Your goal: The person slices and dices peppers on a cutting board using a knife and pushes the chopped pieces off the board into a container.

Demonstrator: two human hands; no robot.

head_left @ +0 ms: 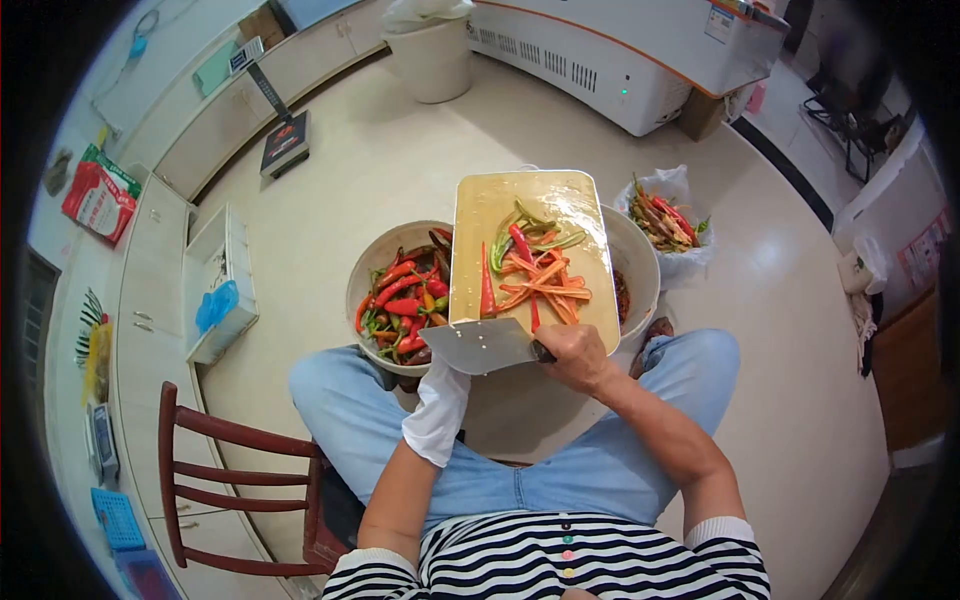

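Note:
My right hand [582, 358] grips the dark handle of a cleaver [480, 347], its wide blade pointing left over the near edge of a cutting board [578, 200]. Small pale bits, perhaps seeds, cling to the blade. My left hand [440, 395], in a white glove, is beneath the blade; its fingers are hidden by the steel. Split red and green chili peppers [545, 275] lie in a loose pile on the board. To the left, a round tub [357, 275] holds whole red and green peppers [405, 305]. Another tub [645, 265], partly covered by the board, has chopped red pieces inside.
A white plastic bag [690, 265] of peppers and stems stands at the right. On the left are a wooden chair [240, 475] and a white bin [245, 300]. Farther off stand a floor scale [287, 145], a lined bucket [430, 65] and a chest freezer [620, 60].

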